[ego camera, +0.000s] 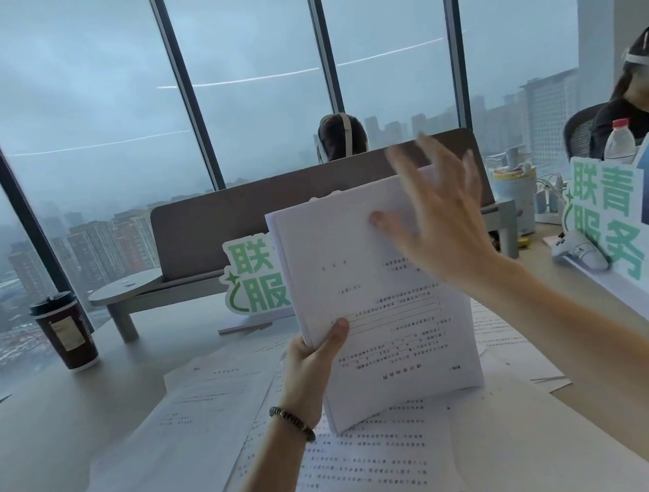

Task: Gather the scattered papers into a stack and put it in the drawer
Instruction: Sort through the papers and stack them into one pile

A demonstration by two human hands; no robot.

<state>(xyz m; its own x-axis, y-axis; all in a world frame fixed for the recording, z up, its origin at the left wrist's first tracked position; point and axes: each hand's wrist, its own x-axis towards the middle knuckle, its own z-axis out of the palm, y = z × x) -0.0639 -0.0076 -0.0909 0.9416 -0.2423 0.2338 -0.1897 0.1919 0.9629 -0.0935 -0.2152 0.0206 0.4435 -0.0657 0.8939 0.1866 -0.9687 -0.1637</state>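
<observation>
My left hand (312,369) grips the left edge of a paper stack (366,281) and holds it upright, its bottom edge resting on the sheets below. My right hand (437,219) is spread open against the stack's upper right, thumb on the front face and fingers behind the top edge. Several loose printed papers (182,434) lie scattered and overlapping across the desk (21,459) under and around the stack. No drawer is in view.
A dark coffee cup (65,331) stands at the desk's left. Green-lettered signs stand behind the stack (254,282) and at the right (644,233). A grey divider (226,227), a water bottle (618,141) and two seated people are beyond.
</observation>
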